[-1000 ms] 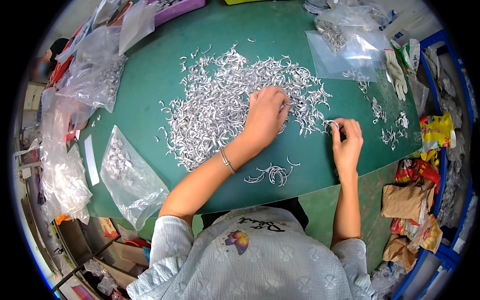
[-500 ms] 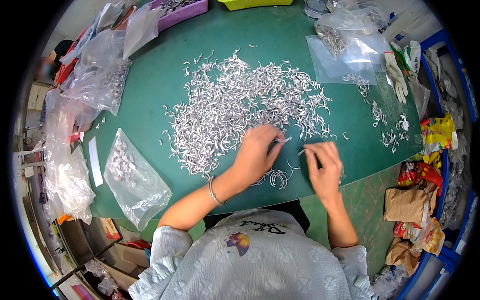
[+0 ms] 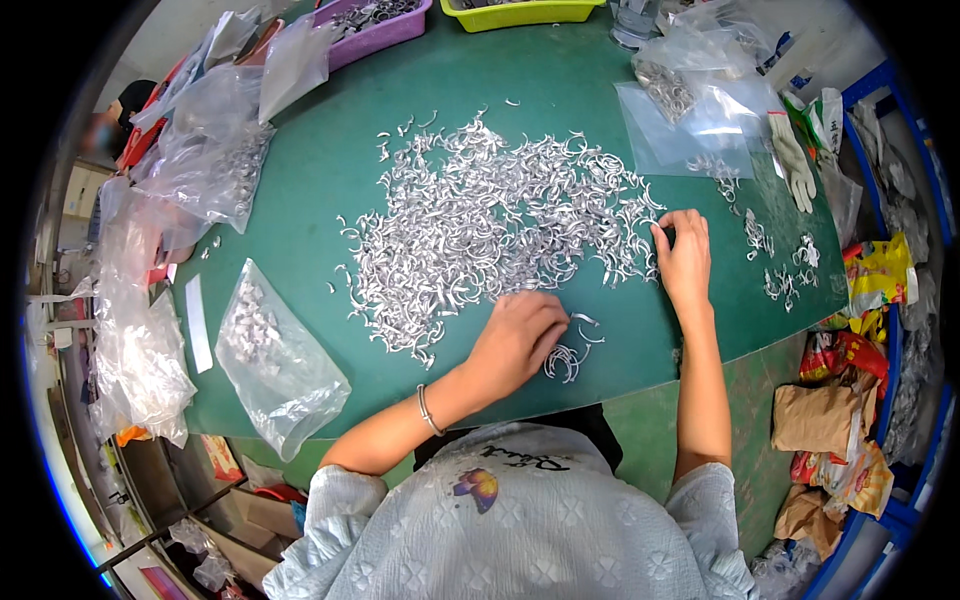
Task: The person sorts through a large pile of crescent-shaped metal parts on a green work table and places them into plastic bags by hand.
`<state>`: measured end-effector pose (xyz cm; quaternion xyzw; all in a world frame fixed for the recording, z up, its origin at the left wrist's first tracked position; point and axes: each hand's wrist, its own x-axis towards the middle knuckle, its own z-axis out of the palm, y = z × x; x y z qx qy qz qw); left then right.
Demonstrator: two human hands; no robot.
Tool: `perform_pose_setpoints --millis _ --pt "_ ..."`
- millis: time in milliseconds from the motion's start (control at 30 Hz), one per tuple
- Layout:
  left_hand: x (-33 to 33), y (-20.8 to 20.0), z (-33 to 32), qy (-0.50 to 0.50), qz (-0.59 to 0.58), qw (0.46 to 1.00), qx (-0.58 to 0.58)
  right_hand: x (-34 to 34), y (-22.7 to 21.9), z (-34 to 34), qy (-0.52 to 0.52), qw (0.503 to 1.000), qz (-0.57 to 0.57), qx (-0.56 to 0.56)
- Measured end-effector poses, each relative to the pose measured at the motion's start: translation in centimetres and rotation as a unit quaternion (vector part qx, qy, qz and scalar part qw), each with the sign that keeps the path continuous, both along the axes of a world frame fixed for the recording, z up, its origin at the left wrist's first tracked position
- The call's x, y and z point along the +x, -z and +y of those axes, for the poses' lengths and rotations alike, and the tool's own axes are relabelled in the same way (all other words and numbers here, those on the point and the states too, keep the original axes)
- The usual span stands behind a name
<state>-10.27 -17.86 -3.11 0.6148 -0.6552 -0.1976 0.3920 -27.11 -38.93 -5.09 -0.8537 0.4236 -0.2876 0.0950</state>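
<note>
A broad heap of small, silvery curved metal pieces (image 3: 500, 215) covers the middle of the green table. My left hand (image 3: 515, 338) is below the heap's near edge, its fingers curled downward and closed; what they hold is hidden under them. Just right of those fingers lies a small separate group of curved pieces (image 3: 566, 362). My right hand (image 3: 686, 258) reaches to the heap's right edge, thumb and forefinger bent close together over the outermost pieces. Whether a piece is between those fingertips is too small to make out.
Clear bags (image 3: 278, 350) with small parts lie at the left. A purple tray (image 3: 375, 38) and a yellow-green tray (image 3: 525, 14) stand at the back. Plastic sheets (image 3: 690, 135), a white glove (image 3: 795, 165) and small piece clusters (image 3: 757, 237) are on the right.
My right hand has moved up and right, from beside the left hand to the heap's right edge. My left hand has shifted slightly down; the curved piece at its fingertips no longer shows clearly.
</note>
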Motion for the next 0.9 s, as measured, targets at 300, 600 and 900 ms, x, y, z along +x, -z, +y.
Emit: perform_pose_setpoints --millis 300,600,900 --pt "3.9 2.2 -9.0 -0.155 -0.114 0.980 -0.046 -0.3 -4.2 8.1 -0.188 0.972 0.052 0.134" --pt "4.3 2.0 -10.2 -0.141 -0.097 0.983 -0.067 2.9 -2.8 3.5 -0.122 0.992 -0.032 0.029" --pt "2.3 -0.2 -3.1 -0.034 -0.043 0.998 -0.022 0.3 -3.0 5.1 -0.122 0.988 -0.008 0.091"
